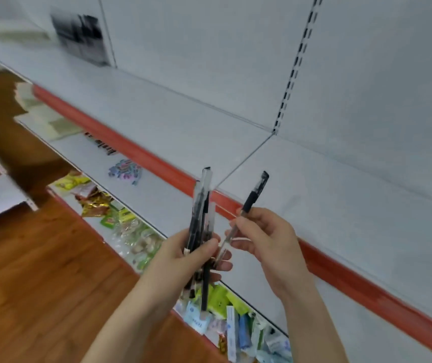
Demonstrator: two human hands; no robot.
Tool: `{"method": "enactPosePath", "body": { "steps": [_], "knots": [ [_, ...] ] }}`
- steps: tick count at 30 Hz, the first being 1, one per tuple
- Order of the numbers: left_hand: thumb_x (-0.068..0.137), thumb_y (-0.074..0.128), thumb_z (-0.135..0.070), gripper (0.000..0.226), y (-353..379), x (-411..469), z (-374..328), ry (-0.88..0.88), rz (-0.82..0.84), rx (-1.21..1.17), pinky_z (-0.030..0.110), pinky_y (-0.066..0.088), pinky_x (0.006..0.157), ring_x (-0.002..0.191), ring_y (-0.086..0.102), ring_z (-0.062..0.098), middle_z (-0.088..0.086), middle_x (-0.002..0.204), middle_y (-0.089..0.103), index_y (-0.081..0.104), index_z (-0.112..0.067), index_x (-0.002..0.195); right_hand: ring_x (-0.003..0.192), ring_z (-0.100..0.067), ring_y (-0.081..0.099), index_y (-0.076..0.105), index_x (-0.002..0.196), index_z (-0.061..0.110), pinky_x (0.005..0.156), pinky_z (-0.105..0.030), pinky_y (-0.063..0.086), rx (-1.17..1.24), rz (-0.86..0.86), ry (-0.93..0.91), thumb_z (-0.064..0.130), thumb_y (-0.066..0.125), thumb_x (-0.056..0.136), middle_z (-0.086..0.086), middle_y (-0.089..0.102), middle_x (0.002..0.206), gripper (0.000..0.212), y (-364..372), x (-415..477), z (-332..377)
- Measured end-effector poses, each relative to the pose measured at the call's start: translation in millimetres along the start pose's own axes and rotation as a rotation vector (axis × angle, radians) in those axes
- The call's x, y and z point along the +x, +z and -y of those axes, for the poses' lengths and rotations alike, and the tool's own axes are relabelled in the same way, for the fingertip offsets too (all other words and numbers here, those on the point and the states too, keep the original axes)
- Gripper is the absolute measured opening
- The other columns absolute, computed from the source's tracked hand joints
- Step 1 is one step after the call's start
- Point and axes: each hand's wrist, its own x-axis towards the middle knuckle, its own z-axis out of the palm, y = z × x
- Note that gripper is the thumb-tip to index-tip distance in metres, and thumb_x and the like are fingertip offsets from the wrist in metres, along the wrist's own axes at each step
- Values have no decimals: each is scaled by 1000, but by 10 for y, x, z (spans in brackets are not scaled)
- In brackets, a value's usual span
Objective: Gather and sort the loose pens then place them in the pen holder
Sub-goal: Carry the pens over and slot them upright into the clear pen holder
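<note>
The gathering looks well under way: the left hand (183,258) has its fingers and thumb curled round a bundle of pens (201,205), held upright in front of the top shelf (157,113), and the right hand (264,239) pinches a single pen (256,195) with a black cap just beside the bundle, its lower end close to the left fingers. My guess is that this pen is about to join the bundle or is being checked against it. Placing is not yet done, as no pen holder can be made out; a dark thing (81,38) stands far back on the top shelf, too blurred to name. On the middle shelf (167,205) lie some small dark things (101,145), perhaps more pens, and a coloured cluster (124,170), both too smeared to tell. The bottom shelf holds snack packets (97,199) and wrapped goods (236,328), above a wooden floor (39,271). Nothing blocks the hands, though both are full.
</note>
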Motion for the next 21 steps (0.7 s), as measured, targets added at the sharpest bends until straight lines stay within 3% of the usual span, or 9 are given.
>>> {"method": "enactPosePath", "body": {
  "steps": [4, 11, 15, 21],
  "knots": [
    [87, 57, -9, 18, -699, -135, 87, 8, -110, -14, 26, 54, 55, 56, 59, 18, 10, 66, 61, 55, 4, 100, 71, -16, 69, 62, 91, 15, 61, -24, 53, 12, 101, 49, 5, 59, 86, -4, 70, 75, 12, 709, 56, -198],
    [87, 57, -11, 13, -2120, -355, 9, 74, -259, -7, 25, 56, 57, 56, 62, 13, 1, 61, 65, 58, -4, 98, 79, -27, 70, 68, 84, 16, 64, -29, 55, 56, 120, 15, 17, 58, 88, -3, 71, 78, 10, 2201, 327, -374],
    [87, 58, -13, 10, -2953, -438, -6, 92, -446, 32, 25, 57, 58, 58, 65, 12, 6, 69, 70, 58, -12, 97, 82, -28, 70, 60, 106, 6, 62, -26, 55, 29, 141, -26, 14, 58, 89, -12, 69, 90, 18, 2946, 539, -446],
    [87, 58, -14, 19, -3948, -498, 31, 101, -686, -65, 20, 55, 52, 59, 66, 12, 9, 77, 72, 55, -14, 105, 82, -23, 70, 57, 105, 9, 68, -25, 57, -111, 222, -98, 16, 54, 92, -6, 69, 89, 15, 3750, 1059, -490]
  ]
}}
